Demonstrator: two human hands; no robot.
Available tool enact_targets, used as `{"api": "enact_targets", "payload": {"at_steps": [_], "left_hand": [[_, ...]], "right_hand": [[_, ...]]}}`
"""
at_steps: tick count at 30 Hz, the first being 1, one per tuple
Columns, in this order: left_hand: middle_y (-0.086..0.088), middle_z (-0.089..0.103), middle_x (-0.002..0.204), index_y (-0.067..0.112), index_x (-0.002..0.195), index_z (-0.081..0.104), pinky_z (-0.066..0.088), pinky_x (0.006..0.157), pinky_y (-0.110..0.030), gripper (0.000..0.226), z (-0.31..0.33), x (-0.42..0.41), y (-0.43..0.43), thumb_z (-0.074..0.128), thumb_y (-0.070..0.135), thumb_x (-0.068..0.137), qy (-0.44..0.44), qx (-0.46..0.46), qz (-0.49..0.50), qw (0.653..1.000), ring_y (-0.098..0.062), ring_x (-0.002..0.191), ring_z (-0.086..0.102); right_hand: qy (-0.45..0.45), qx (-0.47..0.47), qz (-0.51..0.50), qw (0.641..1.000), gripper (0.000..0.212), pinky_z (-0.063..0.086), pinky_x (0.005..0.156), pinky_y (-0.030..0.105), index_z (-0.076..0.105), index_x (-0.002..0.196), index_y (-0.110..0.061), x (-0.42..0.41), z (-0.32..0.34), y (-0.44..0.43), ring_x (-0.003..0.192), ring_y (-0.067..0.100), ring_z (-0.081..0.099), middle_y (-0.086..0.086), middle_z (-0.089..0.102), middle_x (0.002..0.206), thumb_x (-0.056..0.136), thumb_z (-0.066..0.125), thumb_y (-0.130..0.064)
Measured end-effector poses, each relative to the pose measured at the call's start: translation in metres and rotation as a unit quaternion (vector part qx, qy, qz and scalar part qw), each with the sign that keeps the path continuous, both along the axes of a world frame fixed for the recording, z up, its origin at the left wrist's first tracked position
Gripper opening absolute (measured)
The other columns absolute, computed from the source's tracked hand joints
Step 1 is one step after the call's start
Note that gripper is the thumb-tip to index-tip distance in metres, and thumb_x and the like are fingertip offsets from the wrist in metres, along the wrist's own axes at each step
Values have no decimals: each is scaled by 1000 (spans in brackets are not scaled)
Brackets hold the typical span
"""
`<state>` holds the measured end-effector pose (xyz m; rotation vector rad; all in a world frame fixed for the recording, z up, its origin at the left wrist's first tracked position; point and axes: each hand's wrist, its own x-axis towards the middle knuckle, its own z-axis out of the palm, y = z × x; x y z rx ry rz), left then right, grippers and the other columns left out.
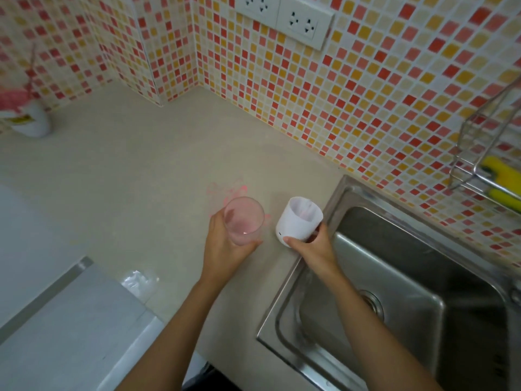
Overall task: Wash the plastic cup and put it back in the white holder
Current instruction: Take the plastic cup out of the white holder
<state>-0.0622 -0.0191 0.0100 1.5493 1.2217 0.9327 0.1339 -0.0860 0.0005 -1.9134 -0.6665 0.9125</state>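
A clear pink-tinted plastic cup (244, 220) is upright in my left hand (225, 248), which wraps it from below and behind, just above the beige counter (135, 176). To its right stands the white holder (298, 217), tilted a little toward the sink, its mouth open and showing a pale lining inside. My right hand (313, 246) grips the holder's lower side with thumb and fingers. Cup and holder are apart by a narrow gap.
A steel sink (408, 292) lies at right, its rim touching the holder's spot. A wire rack (479, 153) with a yellow sponge hangs on the tiled wall. A white vase (33, 122) stands far left. A crumpled clear wrap (139, 283) lies near a grey appliance top (70, 328).
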Motion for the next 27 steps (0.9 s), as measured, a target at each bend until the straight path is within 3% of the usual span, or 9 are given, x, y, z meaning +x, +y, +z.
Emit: {"api": "enact_targets", "payload": {"at_steps": [4, 8, 12, 17, 20, 23, 27], "left_hand": [[1, 51, 128, 21, 128, 43, 45, 96, -27, 89, -9, -8, -12, 86, 39, 51, 27, -11, -1, 1000, -12, 118, 52], [1, 51, 127, 18, 129, 43, 42, 93, -18, 92, -10, -14, -27, 94, 29, 53, 36, -7, -9, 999, -10, 116, 52], [4, 50, 127, 23, 129, 43, 41, 86, -5, 91, -14, -19, -50, 93, 32, 54, 41, -6, -45, 998, -7, 113, 52], [13, 48, 123, 34, 128, 39, 44, 87, -7, 84, -10, -4, -88, 90, 36, 61, 26, 13, -157, 987, 9, 112, 48], [11, 51, 124, 38, 126, 41, 50, 93, -22, 80, -14, 20, -111, 90, 33, 63, 14, 23, -235, 972, -1, 115, 52], [13, 48, 125, 55, 124, 34, 47, 91, -16, 84, -17, 48, -135, 88, 41, 60, 50, 39, -300, 952, 2, 115, 50], [9, 47, 128, 35, 127, 47, 51, 89, -24, 73, -28, 85, -166, 78, 53, 63, 98, 59, -374, 920, -6, 112, 54]], "right_hand": [[-71, 55, 32, 995, 86, 46, 87, 16, 43, 128, -24, -15, -16, -8, 109, 1, 56, -8, 57, 122, 54, 88, -19], [-99, 67, 51, 991, 85, 49, 96, 34, 44, 128, -29, -15, -20, -10, 115, 5, 56, -8, 56, 126, 54, 85, -31], [-131, 62, 65, 987, 98, 37, 110, 35, 32, 143, -24, -13, -21, -26, 132, 11, 43, -2, 45, 143, 60, 83, -29], [-197, -37, 29, 979, 86, 25, 113, 30, 20, 151, -17, -7, -27, -115, 141, 17, 29, 3, 28, 155, 84, 72, -29], [-222, -130, 21, 966, 83, 24, 113, 30, 18, 151, -14, 2, -44, -192, 142, 22, 27, 6, 25, 157, 87, 65, -39], [-226, -203, -6, 953, 78, 24, 114, 33, 20, 151, -13, 10, -54, -262, 142, 24, 28, 8, 27, 156, 90, 60, -42], [-245, -287, -66, 924, 65, 20, 115, 37, 28, 147, -12, 30, -58, -320, 139, 27, 31, 10, 31, 154, 95, 48, -45]]}}
